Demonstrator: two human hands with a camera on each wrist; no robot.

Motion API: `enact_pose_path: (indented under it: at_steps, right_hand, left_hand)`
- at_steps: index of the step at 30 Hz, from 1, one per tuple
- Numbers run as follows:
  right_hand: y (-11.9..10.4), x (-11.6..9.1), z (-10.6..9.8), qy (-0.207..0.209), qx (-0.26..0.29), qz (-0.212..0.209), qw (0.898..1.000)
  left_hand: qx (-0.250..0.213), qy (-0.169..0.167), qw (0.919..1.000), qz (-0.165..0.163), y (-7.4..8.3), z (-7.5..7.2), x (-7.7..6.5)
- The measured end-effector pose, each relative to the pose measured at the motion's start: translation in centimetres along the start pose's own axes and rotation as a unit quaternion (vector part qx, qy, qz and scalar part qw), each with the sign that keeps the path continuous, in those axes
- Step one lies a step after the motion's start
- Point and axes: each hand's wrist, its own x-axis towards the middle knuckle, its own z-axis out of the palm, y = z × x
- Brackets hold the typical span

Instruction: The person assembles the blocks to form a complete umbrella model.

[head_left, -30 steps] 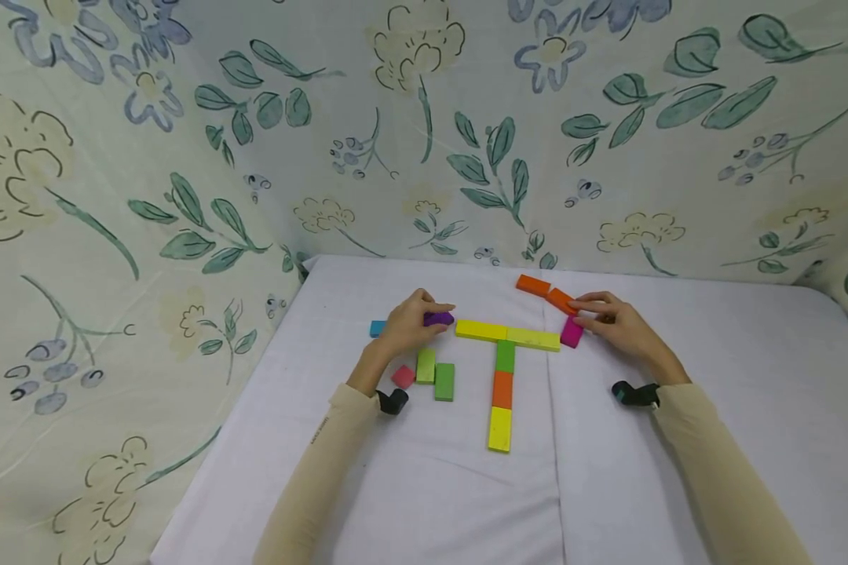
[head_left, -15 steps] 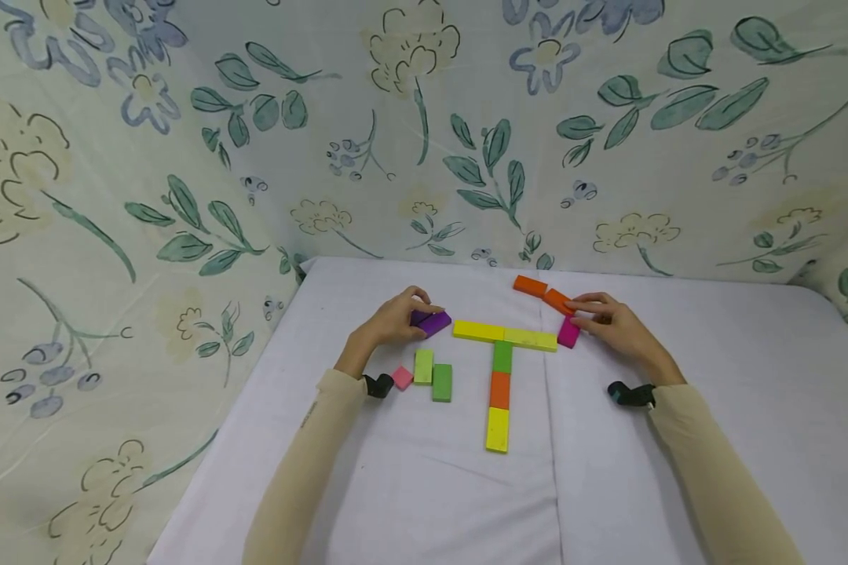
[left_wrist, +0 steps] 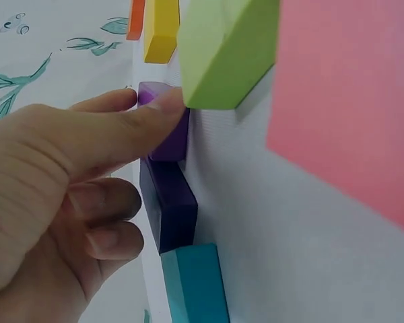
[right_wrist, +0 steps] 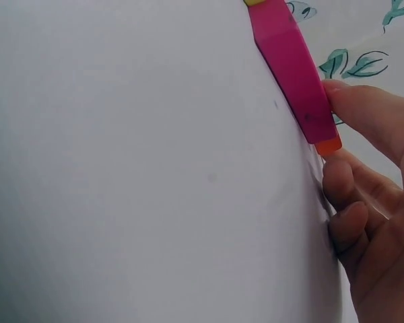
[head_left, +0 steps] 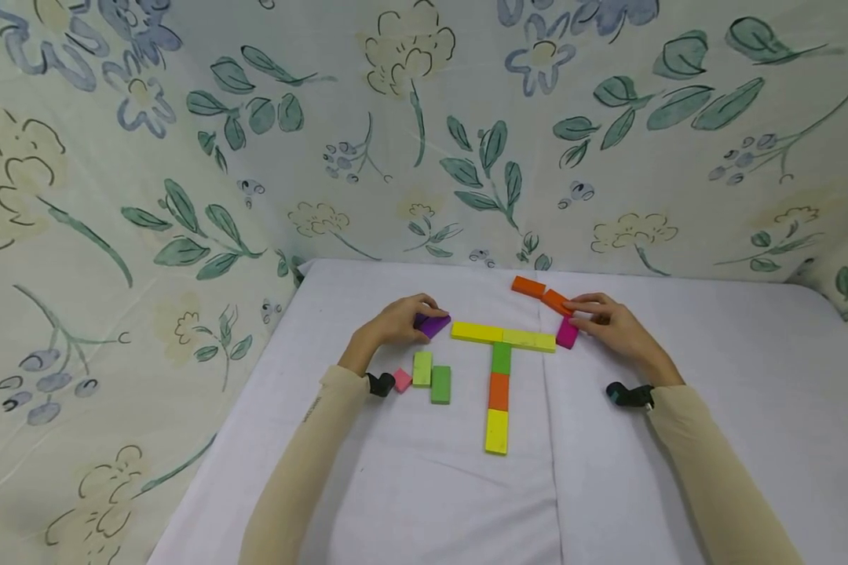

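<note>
Small adjustment, both sides.
Left fingers [left_wrist: 118,101] pinch the purple block [left_wrist: 171,145]; right fingers [right_wrist: 380,114], loosely spread, touch the magenta block [right_wrist: 296,74]; pushing slowly seems best.

The left hand [head_left: 397,322] partly covers the purple block [head_left: 434,325] it pinches; behind it, the lettering [head_left: 312,410] on the sleeve [head_left: 290,486] is too small to read. Seen from the right wrist, the magenta block [right_wrist: 293,67] touching the right hand [head_left: 618,329] hides most of an orange block [right_wrist: 329,145].

Head: high, fwd+down | L/R wrists: close, low, across tbl [head_left: 459,502] – magenta blk [head_left: 567,333] in head+R
</note>
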Motion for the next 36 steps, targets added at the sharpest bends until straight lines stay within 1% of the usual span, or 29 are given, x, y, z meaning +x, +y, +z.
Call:
enact_pose_path:
  at_steps: [2, 6, 11, 16, 19, 22, 27, 31, 36]
  right_hand:
    - [0.0, -0.1, 0.0, 0.002, -0.001, 0.003, 1.0]
    - [0.0, -0.1, 0.0, 0.004, -0.003, 0.004, 1.0]
    - [0.1, -0.1, 0.0, 0.003, -0.003, 0.0, 1.0]
    - [0.1, -0.2, 0.0, 0.006, -0.007, -0.002, 1.0]
    - [0.2, -0.2, 0.0, 0.008, -0.009, -0.002, 1.0]
    - [0.1, -0.3, 0.0, 0.01, -0.012, -0.003, 1.0]
    - [0.0, -0.4, 0.0, 0.013, -0.018, 0.0, 1.0]
    - [-0.1, -0.3, 0.0, 0.014, -0.017, 0.002, 1.0]
    - [-0.1, -0.3, 0.0, 0.014, -0.007, 0.002, 1.0]
  left_hand:
    - [0.006, -0.001, 1.0, -0.002, 0.1, 0.0, 0.1]
    - [0.004, 0.004, 0.9999, -0.015, 0.3, 0.2, 0.2]
    - [0.003, 0.023, 0.9994, -0.027, 0.5, 0.6, 0.3]
    - [0.005, 0.054, 0.998, -0.033, 0.4, 1.2, 0.3]
    - [0.003, 0.075, 0.9963, -0.042, 0.4, 1.6, 0.3]
    - [-0.002, 0.103, 0.9934, -0.051, 0.5, 2.1, 0.3]
    - [-0.014, 0.152, 0.9862, -0.065, 0.6, 3.0, 0.6]
    - [-0.022, 0.17, 0.9821, -0.079, 0.9, 3.3, 0.8]
    - [-0.021, 0.185, 0.9794, -0.079, 1.1, 3.4, 1.1]
